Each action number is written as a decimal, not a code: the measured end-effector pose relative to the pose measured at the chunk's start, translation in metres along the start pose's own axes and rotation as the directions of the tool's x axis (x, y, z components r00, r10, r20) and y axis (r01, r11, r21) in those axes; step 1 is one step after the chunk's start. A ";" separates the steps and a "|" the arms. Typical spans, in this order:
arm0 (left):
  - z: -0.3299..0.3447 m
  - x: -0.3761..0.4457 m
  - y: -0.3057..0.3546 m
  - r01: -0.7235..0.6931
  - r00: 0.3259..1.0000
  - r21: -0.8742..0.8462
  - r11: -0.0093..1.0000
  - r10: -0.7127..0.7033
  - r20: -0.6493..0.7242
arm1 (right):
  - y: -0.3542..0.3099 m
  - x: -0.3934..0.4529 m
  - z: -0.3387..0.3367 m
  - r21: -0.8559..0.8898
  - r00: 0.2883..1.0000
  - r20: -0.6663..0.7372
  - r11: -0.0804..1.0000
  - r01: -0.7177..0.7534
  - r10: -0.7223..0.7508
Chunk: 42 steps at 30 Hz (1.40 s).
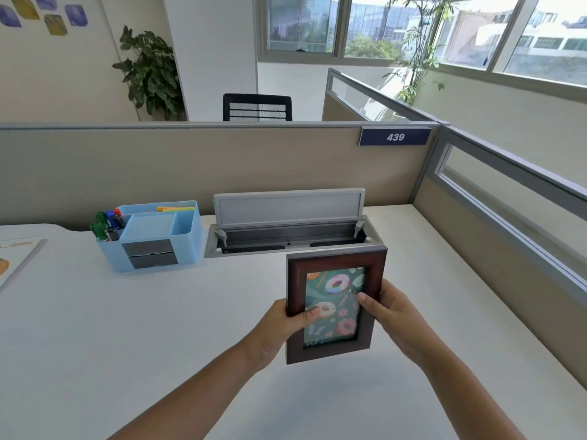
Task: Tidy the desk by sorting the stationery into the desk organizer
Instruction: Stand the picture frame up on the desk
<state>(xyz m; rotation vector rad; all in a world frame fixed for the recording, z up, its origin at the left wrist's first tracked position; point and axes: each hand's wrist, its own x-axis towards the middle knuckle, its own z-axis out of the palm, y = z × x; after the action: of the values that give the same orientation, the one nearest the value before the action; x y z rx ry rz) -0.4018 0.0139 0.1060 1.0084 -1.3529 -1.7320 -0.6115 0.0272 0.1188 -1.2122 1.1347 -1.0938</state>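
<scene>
Both mine clamped on picture frame (333, 308): left hand (281, 325) grips left edge, right hand (392, 315) right edge, thumbs on glass, above counter (127, 328).

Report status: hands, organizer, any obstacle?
Left hand and right hand grip picture frame. Blue desk organizer holds markers. Nothing blocking.

picture frame (335, 304): dark wood, glossy glazing. desk organizer (152, 236): smooth pale-blue plastic. counter (127, 328): matt white; cable tray (287, 223): grey metal.
</scene>
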 end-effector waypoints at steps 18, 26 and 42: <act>0.029 0.102 -0.013 0.056 0.998 0.167 0.984 -0.061 0.024 | 0.006 0.089 -0.114 0.241 0.987 -0.162 0.970 0.030 0.010; 0.078 0.158 -0.023 0.046 0.992 0.176 0.983 -0.065 0.105 | 0.019 0.117 -0.167 0.225 0.954 -0.300 0.969 0.101 -0.030; 0.101 0.175 -0.047 0.133 0.974 0.216 0.967 -0.168 0.151 | 0.025 0.120 -0.190 0.117 0.905 -0.426 0.990 0.075 -0.018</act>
<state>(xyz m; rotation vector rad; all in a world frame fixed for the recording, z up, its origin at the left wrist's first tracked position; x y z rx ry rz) -0.5734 -0.0881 0.0485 1.1242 -1.6261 -1.8524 -0.7856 -0.1121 0.0839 -0.9230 1.3397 -1.4942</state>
